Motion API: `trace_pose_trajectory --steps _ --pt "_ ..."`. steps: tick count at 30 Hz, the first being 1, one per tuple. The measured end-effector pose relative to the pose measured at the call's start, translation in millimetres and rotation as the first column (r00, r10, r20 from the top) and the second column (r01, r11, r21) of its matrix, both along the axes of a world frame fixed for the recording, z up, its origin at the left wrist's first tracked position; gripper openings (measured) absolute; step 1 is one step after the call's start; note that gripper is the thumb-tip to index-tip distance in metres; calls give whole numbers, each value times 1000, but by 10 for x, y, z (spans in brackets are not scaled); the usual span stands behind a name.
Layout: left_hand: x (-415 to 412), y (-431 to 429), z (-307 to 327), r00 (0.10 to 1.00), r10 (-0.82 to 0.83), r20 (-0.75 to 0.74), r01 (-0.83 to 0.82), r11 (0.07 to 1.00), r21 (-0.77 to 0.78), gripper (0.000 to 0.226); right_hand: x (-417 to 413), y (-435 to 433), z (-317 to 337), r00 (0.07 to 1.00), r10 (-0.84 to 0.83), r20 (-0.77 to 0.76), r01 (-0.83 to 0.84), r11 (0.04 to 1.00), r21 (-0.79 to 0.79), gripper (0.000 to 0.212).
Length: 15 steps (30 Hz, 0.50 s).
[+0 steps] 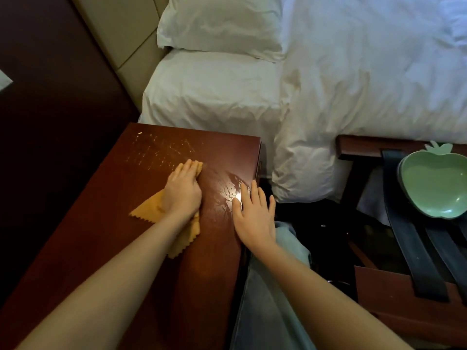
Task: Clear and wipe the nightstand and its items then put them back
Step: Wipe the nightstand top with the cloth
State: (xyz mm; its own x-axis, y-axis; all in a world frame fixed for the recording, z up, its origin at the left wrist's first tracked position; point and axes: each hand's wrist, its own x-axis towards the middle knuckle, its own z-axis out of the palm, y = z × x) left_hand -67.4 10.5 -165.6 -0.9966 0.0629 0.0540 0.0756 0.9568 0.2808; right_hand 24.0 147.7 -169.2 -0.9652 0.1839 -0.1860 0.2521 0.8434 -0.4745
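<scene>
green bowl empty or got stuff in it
Empty: the bowl shows only its bare green inside, with nothing lying in it.

The scene is dim and warm-toned. The brightest area is the white bedding [366, 79] in the upper right, slightly washed out with a bluish cast. A hard white glare spot sits on the glossy nightstand [106, 243] top at centre, just by the fingertips of the right hand [255, 218], mirroring a light source out of frame. The left edge of the frame and the floor [316, 223] at centre right sink into near-black shadow. Straight edges bow toward the borders, and detail is soft throughout.
</scene>
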Motion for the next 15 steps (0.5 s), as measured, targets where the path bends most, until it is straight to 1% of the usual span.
trace_pose_trajectory --steps 1,2,3,5,6,7,8,9,10,12,13,14,15 --pt "-18 128 5 999 33 -15 -33 999 8 45 -15 -6 1 1000 -4 6 4 1000 -3 52" --pt "-15 239 8 999 23 -29 -22 999 27 46 -35 -1 4 1000 -8 11 8 1000 -6 52" --pt "26 331 16 999 -34 -35 36 998 47 46 -54 13 10 1000 -13 13 13 1000 -11 51" --pt "223 410 19 967 -255 -18 256 964 66 47 -59 51 32 1000 -28 11 28 999 -42 49" --pt "325 371 8 926 -377 -8 377 924 68 46 -60 77 38 1000 -31 5 31 997 -68 49" --pt "386 283 6 882 -471 9 469 880 74 46 -58 108 48 1000 -22 9 22 995 -101 49" --pt "378 162 21 854 -520 26 516 852 91 46 -58 143 58 1000 -1 26 5 991 -137 50" --pt "318 45 28 857 -515 36 509 855 101 46 -60 180 66 999 25 48 -16 986 -167 52" --pt "226 -56 27 891 -451 44 445 890 101 45 -62 214 70 996 48 72 -33 981 -191 54" --pt "7 -200 21 980 -196 46 192 978 76 44 -58 265 69 991 78 110 -49 969 -244 62" --pt "-82 -223 25 997 -68 43 66 997 52 44 -60 287 66 988 93 124 -56 960 -274 67" --pt "-147 -194 20 999 15 35 -15 1000 23 45 -69 309 61 984 110 137 -64 950 -305 73" --pt "-183 -130 13 998 50 24 -50 999 3 45 -78 335 64 981 126 150 -68 937 -342 79"
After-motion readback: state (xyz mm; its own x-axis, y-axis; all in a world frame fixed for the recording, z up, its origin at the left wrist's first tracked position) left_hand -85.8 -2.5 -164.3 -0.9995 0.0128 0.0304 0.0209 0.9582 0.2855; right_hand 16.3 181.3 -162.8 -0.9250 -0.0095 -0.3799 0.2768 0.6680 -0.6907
